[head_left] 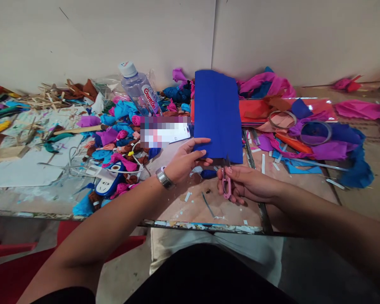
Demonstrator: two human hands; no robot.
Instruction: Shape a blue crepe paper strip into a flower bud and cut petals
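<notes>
A sheet of blue crepe paper stands nearly upright in front of me. My left hand pinches its lower left edge between thumb and fingers. In my right hand is a small pair of scissors with pink handles. Their blades point up and meet the lower edge of the blue sheet, right of my left fingers. A watch is on my left wrist. Just left of the sheet lies a phone, its screen partly blurred.
A clear bottle leans behind a heap of coloured paper bundles. A blue-and-white power strip with cables lies at left. Tape rolls and loose crepe paper are at right. Wooden sticks lie far left; the wall stands behind.
</notes>
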